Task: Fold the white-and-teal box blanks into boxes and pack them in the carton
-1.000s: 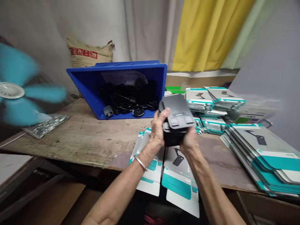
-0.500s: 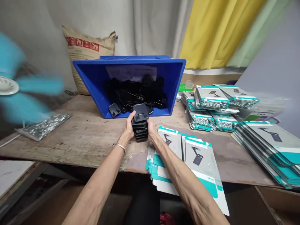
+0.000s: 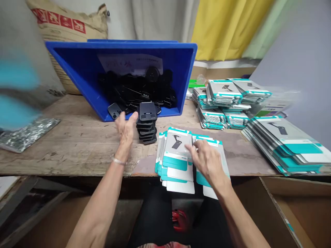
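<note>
A stack of black phone-stand-like pieces [image 3: 147, 120] stands on the table in front of the blue bin. My left hand [image 3: 126, 129] is just left of this stack, fingers spread, with nothing in it. Two piles of flat teal-and-grey printed boxes lie near the table's front edge: a left pile [image 3: 178, 168] and a right pile [image 3: 221, 156]. Over the right pile hovers my right hand [image 3: 207, 158], its fingers loosely apart and holding nothing visible; whether it touches the boxes I cannot tell. A single dark piece [image 3: 113, 110] lies at the bin's front lip.
The tipped blue bin [image 3: 190, 69] holds many black parts. Bundled flat boxes [image 3: 224, 93] are stacked behind right, with a larger pile [image 3: 289, 148] at the right edge. A spinning blue fan [image 3: 18, 74], a bag of small metal parts [image 3: 28, 134] and a paper sack [image 3: 69, 24] are leftward.
Both hands have let go of the black stack. My left hand moved slightly left of it; my right hand went right, over the flat boxes. The view has tilted down.
</note>
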A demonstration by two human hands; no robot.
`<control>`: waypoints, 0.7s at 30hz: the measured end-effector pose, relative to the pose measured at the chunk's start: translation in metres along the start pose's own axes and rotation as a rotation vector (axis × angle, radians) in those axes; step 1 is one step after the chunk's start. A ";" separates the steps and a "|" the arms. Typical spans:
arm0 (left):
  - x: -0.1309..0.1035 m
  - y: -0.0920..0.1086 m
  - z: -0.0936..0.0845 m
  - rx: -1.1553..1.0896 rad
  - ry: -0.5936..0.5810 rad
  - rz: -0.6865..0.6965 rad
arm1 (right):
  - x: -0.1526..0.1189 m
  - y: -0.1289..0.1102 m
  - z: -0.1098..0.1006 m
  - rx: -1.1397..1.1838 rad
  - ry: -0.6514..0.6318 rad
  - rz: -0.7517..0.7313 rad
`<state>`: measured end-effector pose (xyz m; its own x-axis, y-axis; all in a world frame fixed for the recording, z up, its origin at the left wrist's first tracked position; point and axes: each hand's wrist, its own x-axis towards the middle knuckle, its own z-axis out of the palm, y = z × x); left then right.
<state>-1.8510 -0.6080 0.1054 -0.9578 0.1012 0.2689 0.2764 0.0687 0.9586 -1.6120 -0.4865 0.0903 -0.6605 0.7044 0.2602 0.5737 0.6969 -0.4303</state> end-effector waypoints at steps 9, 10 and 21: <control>-0.123 -0.010 0.012 0.573 -0.522 0.204 | -0.078 0.073 0.050 -0.497 -0.005 -0.252; -0.124 -0.014 0.020 0.627 -0.526 0.185 | -0.073 0.076 0.048 -0.503 -0.025 -0.239; -0.115 -0.022 0.043 0.679 -0.561 -0.056 | 0.026 0.007 0.032 -0.270 -0.188 -0.052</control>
<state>-1.7438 -0.5786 0.0492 -0.8411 0.5398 -0.0338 0.3878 0.6455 0.6580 -1.6404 -0.4675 0.0664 -0.7555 0.6473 0.1011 0.6280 0.7594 -0.1700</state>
